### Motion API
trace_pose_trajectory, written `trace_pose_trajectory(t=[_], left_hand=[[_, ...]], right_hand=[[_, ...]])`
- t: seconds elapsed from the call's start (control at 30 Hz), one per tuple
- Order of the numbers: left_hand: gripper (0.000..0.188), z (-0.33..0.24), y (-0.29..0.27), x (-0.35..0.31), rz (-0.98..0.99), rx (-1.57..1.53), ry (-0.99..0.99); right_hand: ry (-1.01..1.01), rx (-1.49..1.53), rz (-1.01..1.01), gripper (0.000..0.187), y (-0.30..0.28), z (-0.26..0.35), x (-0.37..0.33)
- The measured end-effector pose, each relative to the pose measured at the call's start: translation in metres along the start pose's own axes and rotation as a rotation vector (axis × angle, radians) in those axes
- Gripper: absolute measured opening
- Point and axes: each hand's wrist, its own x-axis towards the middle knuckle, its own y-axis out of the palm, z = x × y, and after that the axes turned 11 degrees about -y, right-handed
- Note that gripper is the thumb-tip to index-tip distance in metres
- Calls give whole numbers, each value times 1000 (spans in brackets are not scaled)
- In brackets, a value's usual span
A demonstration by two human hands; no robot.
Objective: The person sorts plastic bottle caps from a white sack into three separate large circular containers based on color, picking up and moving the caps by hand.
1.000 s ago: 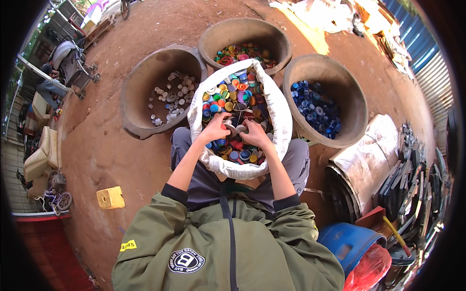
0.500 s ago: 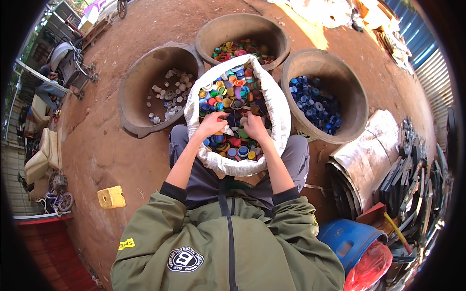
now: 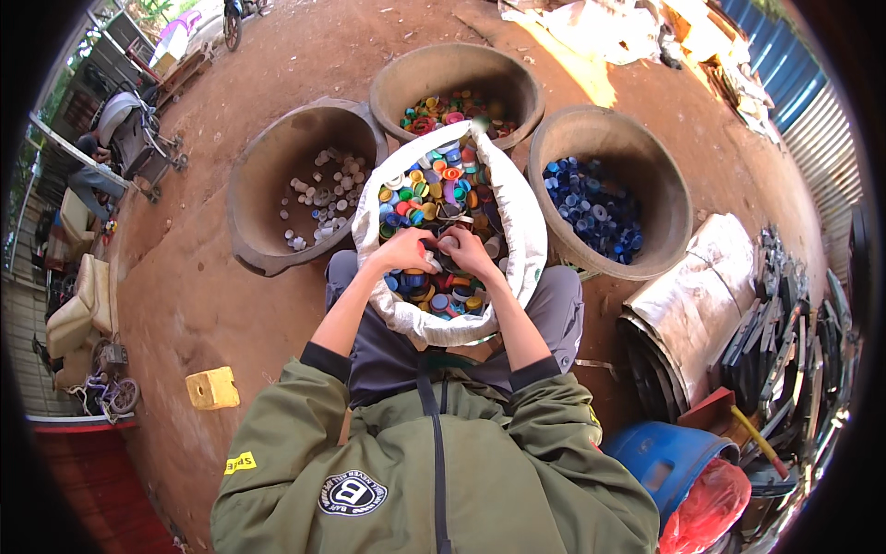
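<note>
An open white woven sack (image 3: 523, 212) with a rolled rim stands between my knees, full of mixed coloured plastic bottle caps (image 3: 434, 189). Both my hands are inside its mouth, close together over the caps. My left hand (image 3: 404, 250) is closed, with a whitish cap and a bit of red showing at its fingers. Beside it, my right hand (image 3: 471, 253) is closed too, its fingertips drawn together in a pinch. What the right fingers hold, if anything, is too small to make out.
Three wide brown tubs surround the sack: the left tub (image 3: 254, 175) has white caps, the far tub (image 3: 397, 78) mixed colours, the right tub (image 3: 660, 175) blue ones. A yellow block (image 3: 212, 389), a blue barrel (image 3: 660, 462) and stacked dark strips (image 3: 775, 342) lie around. A person (image 3: 90, 175) sits far left.
My right hand has moved left and is now nearly against my left hand. The left hand stays over the caps, its fingers shifted slightly. The view has tilted a little.
</note>
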Motion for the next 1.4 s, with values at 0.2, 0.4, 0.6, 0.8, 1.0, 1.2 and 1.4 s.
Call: trace_pose_trajectory(t=[0.2,0.4,0.6,0.8,1.0,1.2,1.4], left_hand=[[28,-23,-31,-30,52,-744,-83],[37,-13,-8,-29,34,-1464,-133],[43,-10,17,-32,131,-1660,-66],[36,-12,17,-29,58,-1704,-91],[34,-24,11,-35,-28,-1786,-145],[31,-23,12,-38,-182,-1633,-110],[30,-46,3,-42,-189,-1334,-74]], right_hand=[[-116,232,-270,19,-26,24,-15],[77,846,-301,26,-30,52,-28],[26,1035,-270,31,-38,75,-40],[-53,631,-316,29,-32,77,-39],[-14,693,-500,18,-33,85,-38],[99,690,-403,31,-37,76,-41],[153,395,-226,30,-37,95,-42]])
